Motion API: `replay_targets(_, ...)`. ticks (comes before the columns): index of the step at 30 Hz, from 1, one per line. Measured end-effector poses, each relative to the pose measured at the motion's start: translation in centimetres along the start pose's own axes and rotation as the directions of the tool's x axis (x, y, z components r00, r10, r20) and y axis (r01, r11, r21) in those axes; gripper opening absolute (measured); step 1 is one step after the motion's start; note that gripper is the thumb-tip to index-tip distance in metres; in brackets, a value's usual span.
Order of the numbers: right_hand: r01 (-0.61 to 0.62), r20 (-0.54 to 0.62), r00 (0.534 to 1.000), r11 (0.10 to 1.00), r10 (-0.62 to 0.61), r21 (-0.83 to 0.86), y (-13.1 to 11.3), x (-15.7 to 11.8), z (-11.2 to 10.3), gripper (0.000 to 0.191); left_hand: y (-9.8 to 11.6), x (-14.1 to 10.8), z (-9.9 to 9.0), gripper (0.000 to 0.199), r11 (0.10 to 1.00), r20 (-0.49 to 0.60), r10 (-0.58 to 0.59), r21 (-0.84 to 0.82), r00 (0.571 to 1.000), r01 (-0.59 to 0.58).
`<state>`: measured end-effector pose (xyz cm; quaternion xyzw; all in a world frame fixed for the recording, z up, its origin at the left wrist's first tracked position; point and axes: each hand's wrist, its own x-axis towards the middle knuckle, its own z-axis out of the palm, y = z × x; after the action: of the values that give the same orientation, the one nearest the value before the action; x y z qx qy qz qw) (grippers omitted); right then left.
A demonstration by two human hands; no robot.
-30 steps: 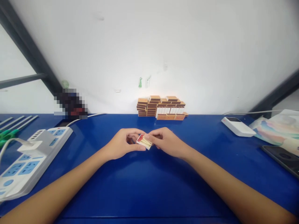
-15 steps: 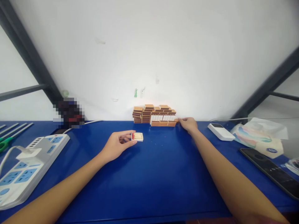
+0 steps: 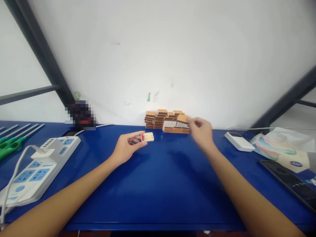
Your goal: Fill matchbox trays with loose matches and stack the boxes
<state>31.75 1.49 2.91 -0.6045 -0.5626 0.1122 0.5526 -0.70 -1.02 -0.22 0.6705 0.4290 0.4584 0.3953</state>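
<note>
Between the thumb and fingers of my left hand (image 3: 126,146) is a white matchbox tray (image 3: 147,137), its red-tipped matches facing up. My right hand (image 3: 201,133) pinches an orange-brown matchbox sleeve (image 3: 183,118) by its right end. It is raised in front of the right part of a stack of matchboxes (image 3: 158,119), which it partly hides. The stack stands at the back of the blue table against the wall. White sides show in the stack's middle row, above a bottom row of brown boxes (image 3: 175,130).
A white power strip (image 3: 46,168) with a plugged-in cable and green-handled scissors (image 3: 11,146) lie at the left. On the right are a white device (image 3: 239,141), a tissue pack (image 3: 278,148) and a black phone (image 3: 288,181). Dark metal bars (image 3: 44,49) slant at both sides.
My right hand has lifted the matchbox sleeve from beside the stack's right end, up and in front of it. My left hand still holds the tray. The view has shifted slightly.
</note>
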Motion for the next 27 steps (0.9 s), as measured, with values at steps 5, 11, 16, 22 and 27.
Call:
replay_targets(5,0.122,0.385,0.906,0.979,-0.176,0.16,-4.2,-5.5,3.9,0.046,0.6,-0.1,0.0,0.065,1.0,-0.024,-0.006,-0.02,1.0,0.005)
replay_targets(11,0.041,0.448,0.885,0.98,-0.125,0.194,-3.9,-6.4,4.2,0.051,0.7,-0.1,0.0,0.064,0.998,0.014,-0.015,-0.064,1.0,0.016)
replay_targets(16,-0.117,0.495,0.868,0.954,-0.037,0.277,-3.7,-6.7,4.4,0.055,0.6,-0.3,0.1,0.063,0.992,0.06,-0.04,-0.117,0.997,0.047)
replay_targets(22,-0.226,0.454,0.889,0.911,0.048,0.346,-3.9,-7.3,5.2,0.061,0.5,-0.3,0.4,0.065,0.985,0.026,-0.043,-0.164,0.999,0.046)
replay_targets(27,-0.285,0.625,0.781,0.886,-0.007,0.366,-5.2,-10.2,5.4,0.073,0.3,-1.2,1.1,0.062,0.999,0.053,0.033,-0.011,0.998,-0.032)
